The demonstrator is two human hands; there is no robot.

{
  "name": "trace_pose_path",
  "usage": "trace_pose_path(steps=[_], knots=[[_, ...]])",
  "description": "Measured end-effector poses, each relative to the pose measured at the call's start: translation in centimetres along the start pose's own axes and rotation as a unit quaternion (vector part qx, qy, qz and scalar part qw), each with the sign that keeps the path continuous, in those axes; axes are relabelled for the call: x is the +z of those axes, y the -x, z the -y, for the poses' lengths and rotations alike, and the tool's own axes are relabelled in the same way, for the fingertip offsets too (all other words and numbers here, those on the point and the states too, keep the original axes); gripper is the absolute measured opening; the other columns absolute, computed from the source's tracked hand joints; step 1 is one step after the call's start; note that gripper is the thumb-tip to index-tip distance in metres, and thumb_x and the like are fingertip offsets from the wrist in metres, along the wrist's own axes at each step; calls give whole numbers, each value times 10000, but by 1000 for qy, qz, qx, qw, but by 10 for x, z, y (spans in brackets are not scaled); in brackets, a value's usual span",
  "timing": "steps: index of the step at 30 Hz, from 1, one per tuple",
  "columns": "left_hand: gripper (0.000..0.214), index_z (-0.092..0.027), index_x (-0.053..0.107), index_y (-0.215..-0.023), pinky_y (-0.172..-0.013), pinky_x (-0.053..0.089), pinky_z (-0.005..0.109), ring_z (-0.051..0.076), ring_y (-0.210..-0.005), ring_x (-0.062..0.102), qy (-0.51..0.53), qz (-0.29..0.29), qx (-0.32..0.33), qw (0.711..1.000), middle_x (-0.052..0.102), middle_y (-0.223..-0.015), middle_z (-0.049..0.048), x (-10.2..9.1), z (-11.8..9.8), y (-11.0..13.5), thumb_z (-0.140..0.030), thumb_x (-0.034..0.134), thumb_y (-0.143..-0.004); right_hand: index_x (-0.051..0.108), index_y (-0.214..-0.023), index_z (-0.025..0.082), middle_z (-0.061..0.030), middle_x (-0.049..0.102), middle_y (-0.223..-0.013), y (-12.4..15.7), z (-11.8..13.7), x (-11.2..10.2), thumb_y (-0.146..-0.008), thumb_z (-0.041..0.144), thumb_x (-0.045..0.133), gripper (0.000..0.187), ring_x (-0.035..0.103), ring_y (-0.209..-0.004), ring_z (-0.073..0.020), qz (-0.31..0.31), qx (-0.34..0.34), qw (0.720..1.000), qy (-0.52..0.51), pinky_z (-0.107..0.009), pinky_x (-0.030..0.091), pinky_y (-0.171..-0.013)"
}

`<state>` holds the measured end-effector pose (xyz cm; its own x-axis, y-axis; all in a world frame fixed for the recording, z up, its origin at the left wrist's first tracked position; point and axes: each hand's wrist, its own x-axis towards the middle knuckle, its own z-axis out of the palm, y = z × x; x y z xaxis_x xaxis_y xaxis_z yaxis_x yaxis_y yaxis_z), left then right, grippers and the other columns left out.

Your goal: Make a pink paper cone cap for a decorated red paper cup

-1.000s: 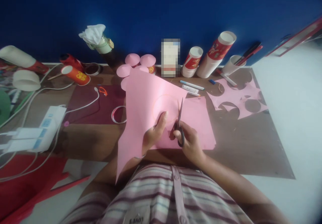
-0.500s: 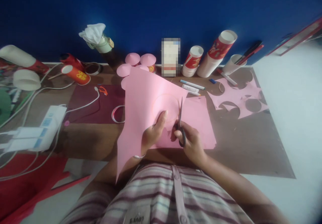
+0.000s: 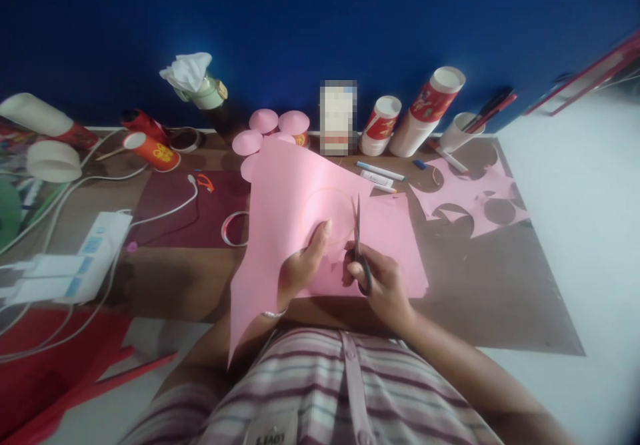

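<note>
In my left hand [image 3: 303,261] is a large pink paper sheet [image 3: 280,198], raised off the table with the thumb on its face. A thin orange circle is drawn on the sheet beside that thumb. My right hand [image 3: 385,275] grips dark-handled scissors [image 3: 358,251], fingers in the loops. The blades point away from me and lie at the sheet's right edge, near the circle, slightly apart. Beneath both hands lies more pink paper [image 3: 395,245] on the table.
Pink paper cones [image 3: 263,121] stand behind the sheet. Paper cups [image 3: 380,125], markers [image 3: 381,170] and a pen cup [image 3: 463,133] are at the back. Cut pink scrap [image 3: 475,191] lies right. A power strip [image 3: 100,251] with cables, a tape roll [image 3: 235,229] and red paper [image 3: 60,365] are left.
The scissor blades have drawn closer together at the paper's edge. Both hands keep nearly the same place, and the whole view has shifted slightly.
</note>
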<state>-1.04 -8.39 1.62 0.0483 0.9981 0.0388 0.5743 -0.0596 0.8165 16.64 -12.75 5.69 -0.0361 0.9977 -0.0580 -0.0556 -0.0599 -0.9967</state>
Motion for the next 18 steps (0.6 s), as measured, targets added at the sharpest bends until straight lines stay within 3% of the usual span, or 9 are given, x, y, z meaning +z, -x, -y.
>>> trace_pose_path(steps=[3, 6, 14, 18], knots=[[289, -260, 752, -1174, -1145, 514, 303, 203, -1207, 702, 2, -52, 19, 998, 758, -1227, -5, -5, -18, -3, -347, 579, -958, 657, -1024, 176, 28, 609, -622, 1, -1, -1, -919, 478, 675, 321, 596, -546, -119, 3, -2, 1000, 2, -236, 537, -546], [311, -261, 744, -1199, -1161, 493, 309, 203, -1222, 692, -7, -64, 8, 998, 756, -1230, -8, -8, -27, -3, -361, 593, -946, 662, -1033, 174, 29, 613, -617, 2, -3, -3, -917, 457, 679, 307, 594, -541, -118, 2, 1, 1000, -1, -236, 533, -542], [336, -271, 750, -1209, -1121, 508, 271, 181, -1197, 705, -36, -7, 20, 999, 749, -1251, -23, -7, 0, 2, -282, 541, -946, 672, -1044, 171, 37, 607, -595, 3, -5, -6, -917, 410, 669, 271, 587, -519, -117, -1, 9, 1000, 6, -237, 519, -519], [331, -277, 755, -1202, -1103, 507, 238, 172, -1191, 708, -45, 26, 33, 998, 754, -1238, -33, -7, -1, 0, -276, 578, -922, 677, -1052, 170, 41, 608, -591, 3, -6, -6, -907, 390, 675, 263, 588, -515, -118, 0, 14, 1000, 5, -239, 519, -516]])
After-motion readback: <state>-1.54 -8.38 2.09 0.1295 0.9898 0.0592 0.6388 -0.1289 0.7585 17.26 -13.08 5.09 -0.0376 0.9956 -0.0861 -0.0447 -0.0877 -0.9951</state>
